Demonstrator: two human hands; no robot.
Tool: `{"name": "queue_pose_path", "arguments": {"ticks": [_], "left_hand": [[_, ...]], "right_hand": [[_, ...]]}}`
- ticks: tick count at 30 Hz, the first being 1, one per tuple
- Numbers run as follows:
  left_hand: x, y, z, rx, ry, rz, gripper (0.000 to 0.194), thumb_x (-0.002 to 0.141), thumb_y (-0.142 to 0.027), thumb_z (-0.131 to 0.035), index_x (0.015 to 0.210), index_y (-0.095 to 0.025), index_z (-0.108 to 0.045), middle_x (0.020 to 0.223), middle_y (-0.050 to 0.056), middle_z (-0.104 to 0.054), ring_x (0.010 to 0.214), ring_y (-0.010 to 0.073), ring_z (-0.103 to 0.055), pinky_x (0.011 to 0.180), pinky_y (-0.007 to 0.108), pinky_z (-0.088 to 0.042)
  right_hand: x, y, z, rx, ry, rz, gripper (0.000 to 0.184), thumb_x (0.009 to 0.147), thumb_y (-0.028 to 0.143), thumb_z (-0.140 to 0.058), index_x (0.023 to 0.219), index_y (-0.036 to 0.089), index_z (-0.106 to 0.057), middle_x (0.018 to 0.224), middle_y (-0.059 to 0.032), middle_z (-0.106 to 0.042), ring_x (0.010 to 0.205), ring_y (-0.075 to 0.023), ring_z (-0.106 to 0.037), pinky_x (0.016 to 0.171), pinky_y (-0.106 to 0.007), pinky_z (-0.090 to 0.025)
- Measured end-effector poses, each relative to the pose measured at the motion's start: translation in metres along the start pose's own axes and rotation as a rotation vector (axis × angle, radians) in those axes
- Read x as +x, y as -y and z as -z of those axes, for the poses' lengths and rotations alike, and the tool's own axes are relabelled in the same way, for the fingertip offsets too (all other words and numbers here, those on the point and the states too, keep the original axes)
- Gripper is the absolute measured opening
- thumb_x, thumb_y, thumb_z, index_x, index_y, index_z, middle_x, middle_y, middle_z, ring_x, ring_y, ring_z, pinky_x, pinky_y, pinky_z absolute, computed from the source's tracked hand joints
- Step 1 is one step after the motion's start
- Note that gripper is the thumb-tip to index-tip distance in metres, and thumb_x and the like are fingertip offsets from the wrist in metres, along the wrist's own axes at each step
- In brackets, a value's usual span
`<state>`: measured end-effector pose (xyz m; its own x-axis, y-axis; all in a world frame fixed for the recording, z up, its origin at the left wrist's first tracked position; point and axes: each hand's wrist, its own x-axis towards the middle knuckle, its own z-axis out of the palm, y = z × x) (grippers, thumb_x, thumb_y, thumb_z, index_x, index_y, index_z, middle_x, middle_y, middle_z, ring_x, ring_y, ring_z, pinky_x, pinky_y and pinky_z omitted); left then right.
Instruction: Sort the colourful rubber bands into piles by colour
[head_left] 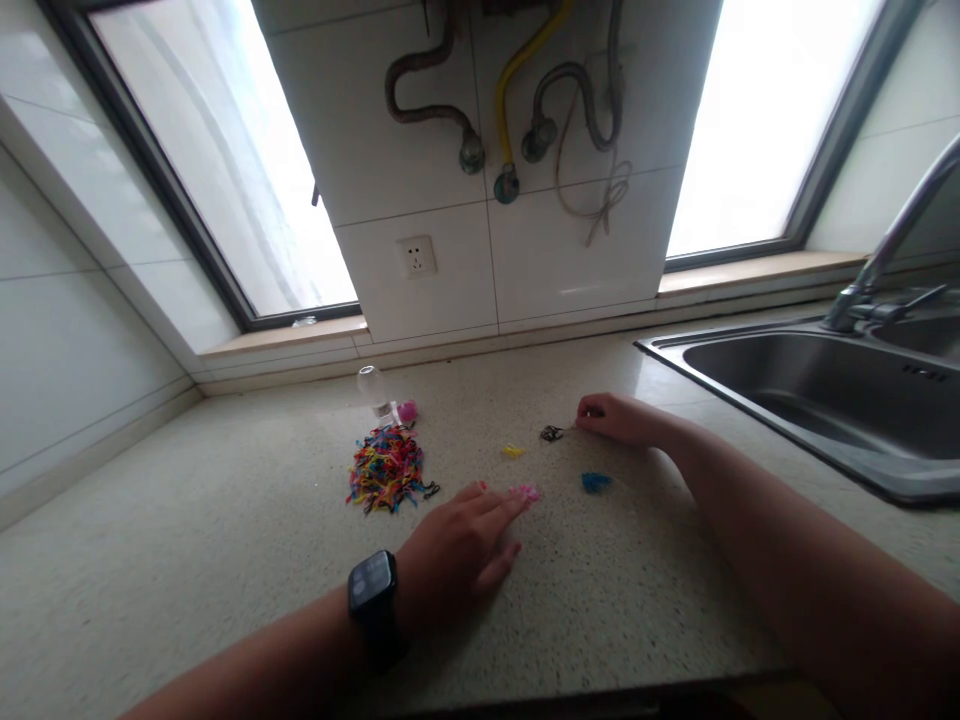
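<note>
My left hand [469, 535], with a black watch on its wrist, lies low over the counter with its fingers stretched out. Its fingertips touch a small pink cluster of bands [530, 492]. My right hand [611, 418] is closed in a pinch just right of a small black cluster of bands [552, 433]; what the fingers hold is too small to make out. Between the hands lies a little yellow cluster [513, 452], and nearer me a blue one [595, 482]. Left of them is a large mixed heap of small colourful elastic bands [386, 468].
Behind the heap a clear plastic bottle [370, 385] lies near a pink lid-like piece [407, 411]. A steel sink [757, 400] with a tap [892, 240] is set into the speckled counter [225, 560] at right. A tiled wall with a socket [417, 256] and hoses rises behind.
</note>
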<state>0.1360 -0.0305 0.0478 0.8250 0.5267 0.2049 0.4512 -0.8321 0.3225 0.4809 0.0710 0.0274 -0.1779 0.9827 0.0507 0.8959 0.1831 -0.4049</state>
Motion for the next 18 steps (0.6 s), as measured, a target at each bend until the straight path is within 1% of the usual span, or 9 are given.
{"name": "queue_pose_path", "arguments": {"ticks": [4, 6, 8, 9, 11, 12, 14, 16, 18], "left_hand": [[-0.0021, 0.0021, -0.0057, 0.144, 0.003, -0.045, 0.059, 0.094, -0.028, -0.051, 0.149, -0.016, -0.035, 0.149, 0.010, -0.047, 0.131, 0.0242, -0.048, 0.113, 0.045, -0.038], [-0.0029, 0.0017, -0.0071, 0.195, -0.016, -0.078, 0.058, 0.093, -0.029, -0.052, 0.147, -0.014, -0.038, 0.149, 0.012, -0.046, 0.131, 0.0258, -0.047, 0.112, 0.047, -0.038], [-0.0035, -0.0007, -0.0071, 0.217, -0.042, -0.120, 0.053, 0.093, -0.028, -0.052, 0.143, -0.014, -0.043, 0.145, 0.013, -0.050, 0.127, 0.0258, -0.050, 0.109, 0.046, -0.041], [-0.0037, -0.0024, -0.0070, 0.217, -0.051, -0.142, 0.050, 0.093, -0.028, -0.052, 0.140, -0.016, -0.046, 0.141, 0.013, -0.054, 0.123, 0.0251, -0.053, 0.105, 0.045, -0.044], [-0.0044, -0.0057, -0.0069, 0.210, -0.051, -0.186, 0.042, 0.093, -0.029, -0.052, 0.133, -0.020, -0.054, 0.125, 0.010, -0.063, 0.108, 0.0228, -0.060, 0.092, 0.039, -0.052], [-0.0047, -0.0068, -0.0071, 0.209, -0.043, -0.200, 0.038, 0.093, -0.030, -0.051, 0.129, -0.022, -0.056, 0.115, 0.009, -0.067, 0.099, 0.0215, -0.062, 0.083, 0.036, -0.054], [-0.0052, -0.0074, -0.0078, 0.219, -0.017, -0.205, 0.033, 0.093, -0.032, -0.050, 0.122, -0.023, -0.060, 0.098, 0.007, -0.068, 0.085, 0.0195, -0.063, 0.068, 0.031, -0.052], [-0.0055, -0.0058, -0.0086, 0.235, 0.019, -0.183, 0.030, 0.093, -0.033, -0.049, 0.118, -0.022, -0.062, 0.090, 0.006, -0.068, 0.078, 0.0186, -0.063, 0.062, 0.029, -0.050], [-0.0054, -0.0029, -0.0090, 0.242, 0.055, -0.144, 0.030, 0.093, -0.033, -0.048, 0.117, -0.021, -0.062, 0.088, 0.005, -0.069, 0.076, 0.0186, -0.064, 0.061, 0.029, -0.050]], "right_hand": [[0.0002, -0.0009, -0.0006, -0.014, -0.003, 0.007, 0.031, 0.085, 0.045, -0.053, 0.091, 0.018, -0.067, 0.081, -0.0063, -0.067, 0.070, -0.0185, -0.058, 0.063, -0.031, -0.040], [0.0006, -0.0016, -0.0011, -0.020, -0.005, 0.011, 0.031, 0.085, 0.045, -0.053, 0.091, 0.018, -0.067, 0.081, -0.0064, -0.067, 0.070, -0.0184, -0.058, 0.063, -0.031, -0.040], [0.0005, -0.0016, -0.0011, -0.021, -0.004, 0.010, 0.031, 0.085, 0.045, -0.053, 0.092, 0.018, -0.067, 0.081, -0.0067, -0.067, 0.070, -0.0187, -0.058, 0.063, -0.031, -0.040], [0.0002, -0.0012, -0.0009, -0.020, -0.001, 0.008, 0.031, 0.085, 0.045, -0.053, 0.092, 0.018, -0.067, 0.081, -0.0067, -0.067, 0.071, -0.0189, -0.058, 0.063, -0.031, -0.040], [-0.0006, 0.0001, -0.0002, -0.023, 0.000, 0.006, 0.031, 0.085, 0.046, -0.053, 0.092, 0.018, -0.067, 0.081, -0.0065, -0.067, 0.071, -0.0190, -0.058, 0.063, -0.031, -0.040], [-0.0010, 0.0008, 0.0001, -0.026, 0.000, 0.007, 0.031, 0.086, 0.046, -0.053, 0.091, 0.019, -0.067, 0.081, -0.0064, -0.068, 0.071, -0.0190, -0.059, 0.063, -0.031, -0.040], [-0.0015, 0.0021, 0.0006, -0.034, 0.000, 0.000, 0.031, 0.086, 0.046, -0.053, 0.091, 0.019, -0.067, 0.080, -0.0065, -0.068, 0.071, -0.0190, -0.059, 0.063, -0.030, -0.040], [-0.0016, 0.0027, 0.0007, -0.040, -0.005, -0.009, 0.031, 0.085, 0.046, -0.054, 0.091, 0.019, -0.067, 0.080, -0.0069, -0.068, 0.070, -0.0193, -0.059, 0.063, -0.031, -0.040], [-0.0014, 0.0029, 0.0006, -0.040, -0.011, -0.009, 0.031, 0.085, 0.046, -0.054, 0.091, 0.019, -0.067, 0.080, -0.0070, -0.068, 0.071, -0.0195, -0.059, 0.063, -0.031, -0.040]]}}
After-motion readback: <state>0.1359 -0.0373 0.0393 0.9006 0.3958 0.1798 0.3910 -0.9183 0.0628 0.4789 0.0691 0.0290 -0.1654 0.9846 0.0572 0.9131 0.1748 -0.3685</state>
